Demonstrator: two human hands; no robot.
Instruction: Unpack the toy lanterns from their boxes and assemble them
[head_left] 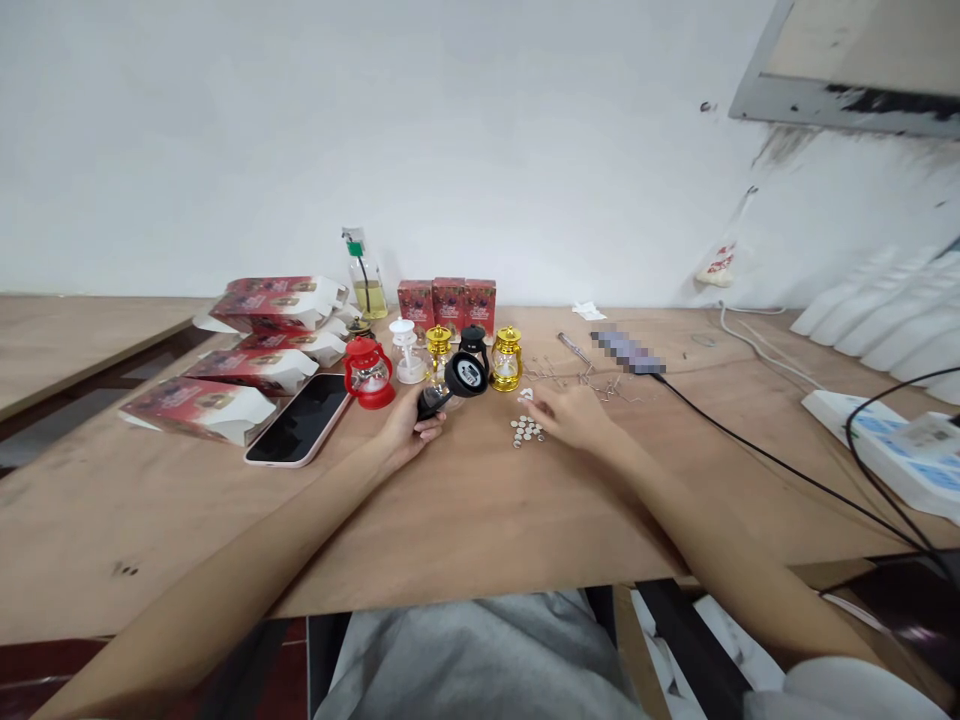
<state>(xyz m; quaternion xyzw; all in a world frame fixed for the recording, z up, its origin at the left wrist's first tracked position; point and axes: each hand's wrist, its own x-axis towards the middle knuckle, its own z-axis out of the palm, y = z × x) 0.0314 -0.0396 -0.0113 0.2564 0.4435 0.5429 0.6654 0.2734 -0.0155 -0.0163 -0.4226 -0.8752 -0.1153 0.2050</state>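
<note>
My left hand (pixel 407 432) is closed around a small black lantern (pixel 454 381), tipped on its side so that its round base with a pale label faces up and right. My right hand (pixel 574 415) is closed with the fingertips together, just above a cluster of button cells (pixel 525 430) on the table. Something small and whitish shows at those fingertips, too small to name. Behind the hands stand a red lantern (pixel 370 375), a white lantern (pixel 406 352), a gold lantern (pixel 507 358) and, partly hidden, another gold lantern (pixel 438 340) and a black lantern (pixel 473 340).
Red printed boxes (pixel 225 400) lie at the left by a phone (pixel 300 420). Upright red boxes (pixel 448 303) and a pump bottle (pixel 367 290) stand by the wall. Right of the lanterns are a screwdriver (pixel 574 348), wire pieces (pixel 551 372), a cabled device (pixel 634 355) and a power strip (pixel 885 440).
</note>
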